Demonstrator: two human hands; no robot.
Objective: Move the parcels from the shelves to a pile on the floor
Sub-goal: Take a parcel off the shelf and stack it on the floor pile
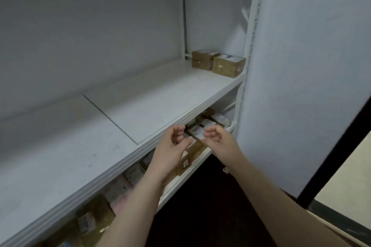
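Note:
Two brown cardboard parcels stand at the far right end of the white middle shelf (140, 106): the nearer parcel (227, 66) and the farther parcel (201, 59). The shelf below holds several parcels, among them a brown box (192, 156) at its front edge and labelled parcels (218, 120) farther right. My left hand (170, 146) and my right hand (217, 138) hover side by side in front of the lower shelf, fingers loosely curled, holding nothing. Both hands are well short of the two parcels on the middle shelf.
A white panel (301, 86) closes the shelf unit on the right. The dark floor (200, 216) lies below my arms. More parcels (94, 216) fill the lower shelf at the left. A black frame edge (331, 156) runs diagonally at the right.

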